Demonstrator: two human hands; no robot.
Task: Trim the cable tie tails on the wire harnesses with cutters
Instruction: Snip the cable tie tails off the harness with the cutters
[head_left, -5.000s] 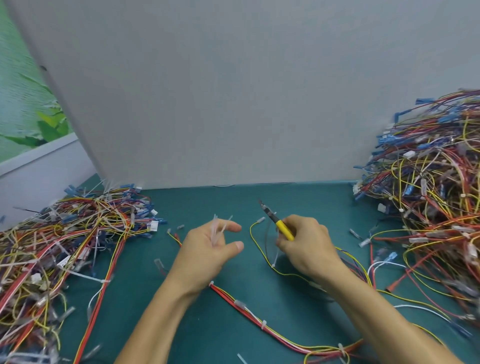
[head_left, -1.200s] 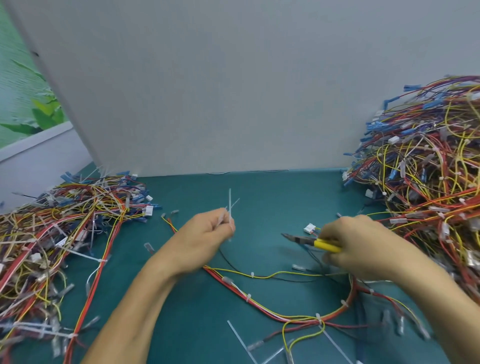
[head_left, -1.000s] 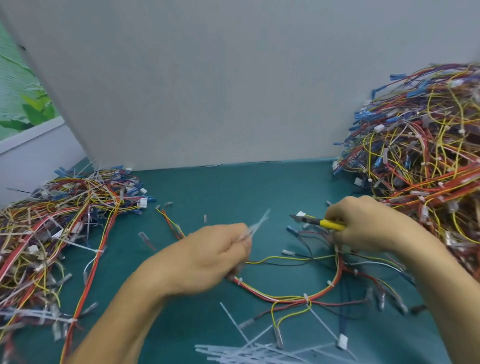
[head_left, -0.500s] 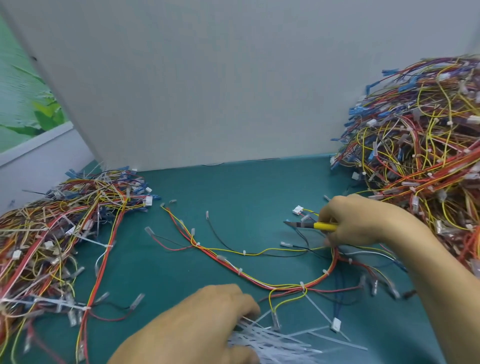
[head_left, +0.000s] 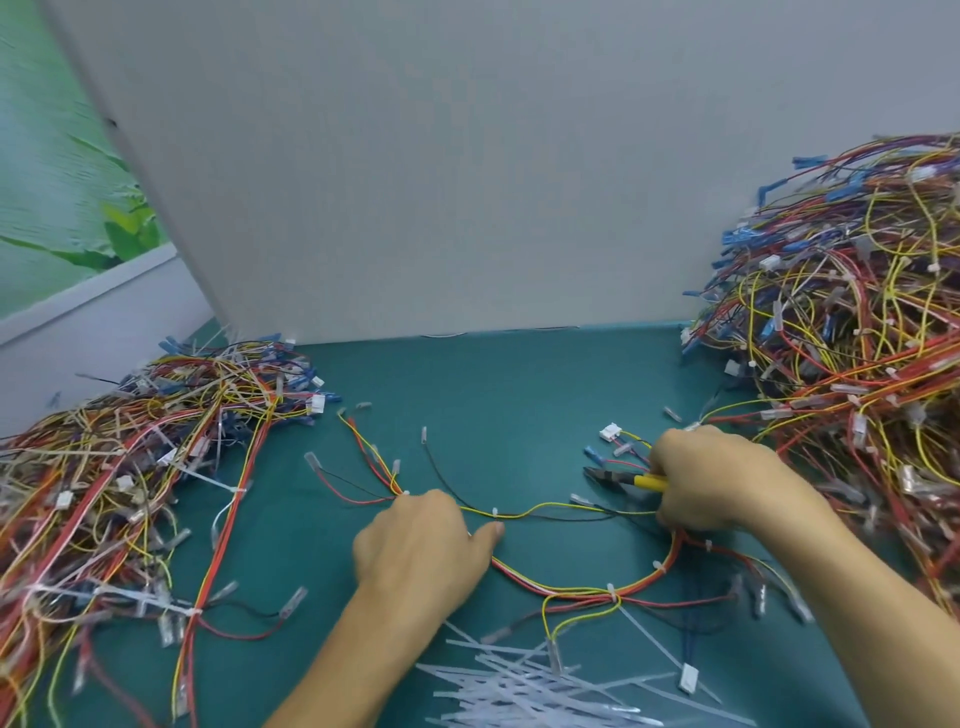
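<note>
A wire harness (head_left: 571, 590) of red, yellow and black wires curves across the green mat (head_left: 493, 395) between my hands. My left hand (head_left: 415, 551) lies on its left part, fingers curled down over the wires and thumb stretched out to the right. My right hand (head_left: 722, 478) grips yellow-handled cutters (head_left: 605, 478), whose dark jaws point left just above the harness's right end. One long white tie tail (head_left: 649, 642) sticks out from the harness toward the front edge. A heap of cut white tails (head_left: 519, 686) lies at the bottom centre.
A big tangle of harnesses (head_left: 104, 467) with long tie tails covers the left of the mat. A taller heap of harnesses (head_left: 857, 338) rises on the right, close behind my right hand. A grey panel (head_left: 415, 182) closes off the back.
My left hand carried cut tails down to the heap in front, let them go, and now has come back up onto the harness. My right hand with the cutters has barely moved.
</note>
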